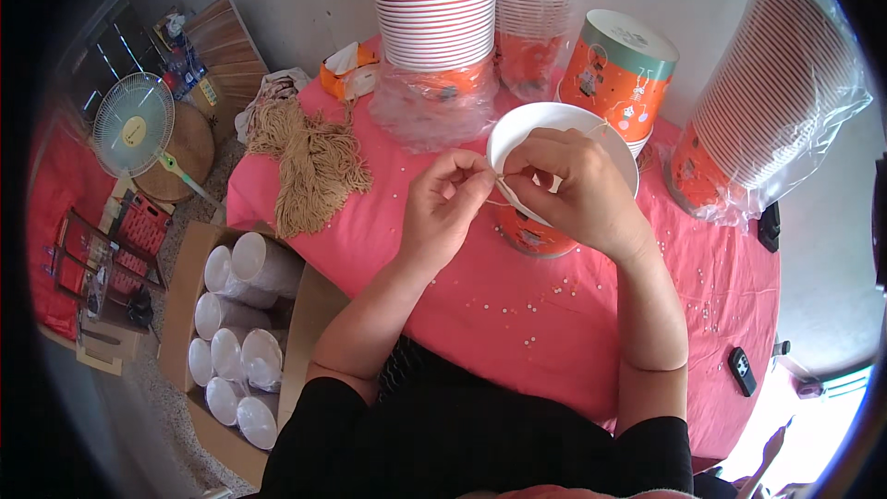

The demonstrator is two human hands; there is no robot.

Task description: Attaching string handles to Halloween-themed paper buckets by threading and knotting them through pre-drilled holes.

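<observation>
A thin pale cord [500,182] is pinched between the fingertips of both hands. My left hand [442,212] has thumb and index finger pressed together on it. Just to the right, my right hand [584,187] grips it too, the fingertips of both hands almost meeting. Below them stands an orange paper bucket [531,238] with a white inside, its mouth partly hidden by my right hand. Part of the cord passes along the bucket's near rim. To the left, a thick bundle of tan cords [319,176] lies over the table's edge.
Tall stacks of nested buckets [432,9] in plastic wrap stand at the back, another stack [767,92] at right. An upturned orange bucket [617,69] sits between. Small pale bits dot the pink tablecloth [480,342]. A cardboard box [314,314] of wrapped white cups stands left, near a fan [134,125].
</observation>
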